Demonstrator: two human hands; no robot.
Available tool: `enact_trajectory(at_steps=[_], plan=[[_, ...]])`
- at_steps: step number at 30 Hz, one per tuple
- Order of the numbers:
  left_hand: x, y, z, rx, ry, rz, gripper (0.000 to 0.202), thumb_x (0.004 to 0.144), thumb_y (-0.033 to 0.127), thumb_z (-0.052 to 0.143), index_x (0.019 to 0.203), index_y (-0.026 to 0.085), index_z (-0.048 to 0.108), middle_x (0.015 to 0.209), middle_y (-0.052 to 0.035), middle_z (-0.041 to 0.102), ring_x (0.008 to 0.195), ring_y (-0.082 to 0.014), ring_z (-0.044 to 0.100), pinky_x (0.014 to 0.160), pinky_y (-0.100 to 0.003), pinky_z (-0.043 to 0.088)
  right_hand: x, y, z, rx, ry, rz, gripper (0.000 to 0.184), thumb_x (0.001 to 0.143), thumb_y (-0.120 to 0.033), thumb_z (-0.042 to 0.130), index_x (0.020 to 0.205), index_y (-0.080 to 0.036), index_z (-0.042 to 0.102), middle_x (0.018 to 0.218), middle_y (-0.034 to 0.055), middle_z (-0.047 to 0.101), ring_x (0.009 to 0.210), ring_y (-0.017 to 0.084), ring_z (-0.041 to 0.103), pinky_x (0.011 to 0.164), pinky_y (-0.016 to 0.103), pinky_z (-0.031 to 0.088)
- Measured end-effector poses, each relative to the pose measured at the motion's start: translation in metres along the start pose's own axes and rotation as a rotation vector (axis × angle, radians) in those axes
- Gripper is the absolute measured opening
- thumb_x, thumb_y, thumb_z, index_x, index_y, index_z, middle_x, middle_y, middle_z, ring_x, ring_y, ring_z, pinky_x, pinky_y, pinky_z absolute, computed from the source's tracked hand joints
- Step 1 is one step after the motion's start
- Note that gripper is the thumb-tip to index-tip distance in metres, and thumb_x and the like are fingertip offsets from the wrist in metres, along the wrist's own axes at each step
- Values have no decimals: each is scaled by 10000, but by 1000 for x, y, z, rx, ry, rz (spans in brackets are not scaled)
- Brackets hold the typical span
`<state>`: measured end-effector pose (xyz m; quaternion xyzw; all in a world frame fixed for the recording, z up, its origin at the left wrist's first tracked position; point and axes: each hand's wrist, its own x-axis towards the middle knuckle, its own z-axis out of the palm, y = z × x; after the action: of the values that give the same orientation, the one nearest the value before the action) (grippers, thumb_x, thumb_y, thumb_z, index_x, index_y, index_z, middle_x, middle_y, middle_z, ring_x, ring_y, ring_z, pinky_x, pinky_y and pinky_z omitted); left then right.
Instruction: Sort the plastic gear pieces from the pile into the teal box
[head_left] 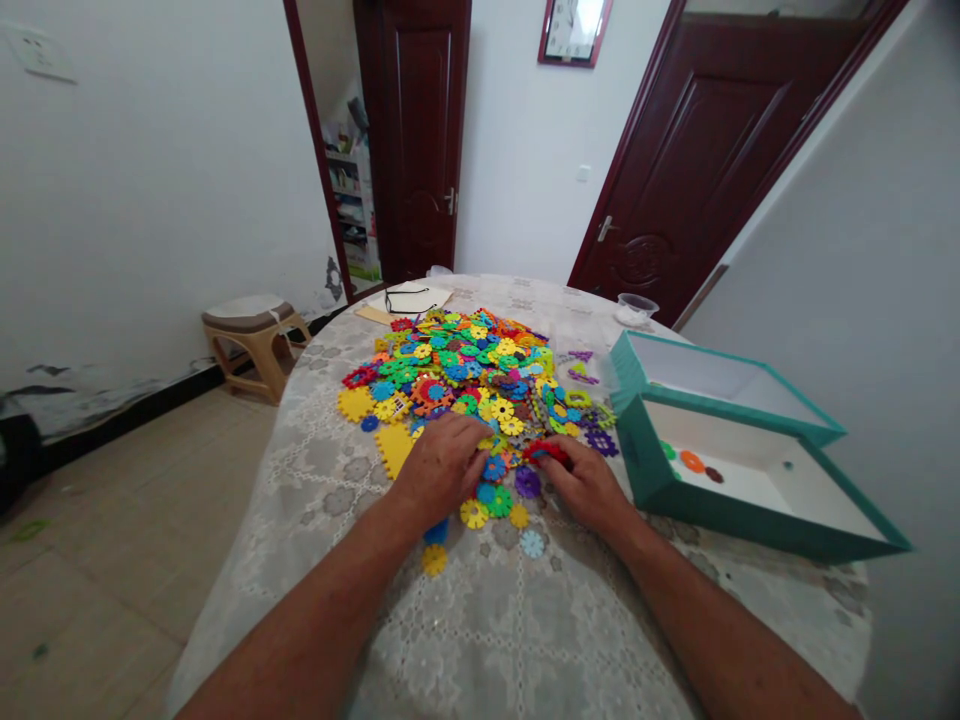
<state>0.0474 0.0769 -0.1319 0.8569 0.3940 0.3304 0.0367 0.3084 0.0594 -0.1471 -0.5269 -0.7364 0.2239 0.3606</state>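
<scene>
On the lace tablecloth (487, 640), plastic snowflake pieces (465, 370), heaped, multicoloured

Bright even indoor light, soft shadows, stretched wide-angle edges, perhaps slight blur

Heap of plastic pieces (465, 385) on the surface (480, 640), two boxes (727, 450) to the right, a few pieces inside the nearer one, stool (255, 340) on the floor (127, 500) beyond the left edge.
</scene>
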Motion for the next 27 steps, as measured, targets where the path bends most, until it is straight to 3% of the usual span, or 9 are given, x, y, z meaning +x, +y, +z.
enact_trajectory(at_steps=[7,15,19,27], plan=[[-4,6,1,0,-87,3,199,971,246,600,1145,224,693,1103,-91,748,1085,-262,660,1010,-448,510,5,7,-9,-67,60,101,177,909,-358,602,872,-206,684,761,-4,656,703,182,551,648,286,384],[-6,15,4,-116,-56,-56,282,997,362,616,1242,233,670,1163,-80,755,1111,-249,675,1002,-398,518,0,-11,3,270,-147,180,216,928,-393,618,907,-191,692,720,-10,627,662,159,542,606,265,405],[-3,25,4,-252,-105,-124,322,956,310,661,1271,241,668,1078,-47,765,1022,-220,696,940,-353,528,-6,-24,9,365,-228,144,227,939,-407,630,913,-187,680,765,-4,619,681,149,524,602,256,397],[6,35,-4,-359,-259,-222,93,898,243,622,931,219,705,833,-1,695,774,-173,633,693,-269,435,-7,-28,10,311,-212,43,76,887,-229,618,883,-198,687,795,-20,604,724,137,524,658,243,410]])
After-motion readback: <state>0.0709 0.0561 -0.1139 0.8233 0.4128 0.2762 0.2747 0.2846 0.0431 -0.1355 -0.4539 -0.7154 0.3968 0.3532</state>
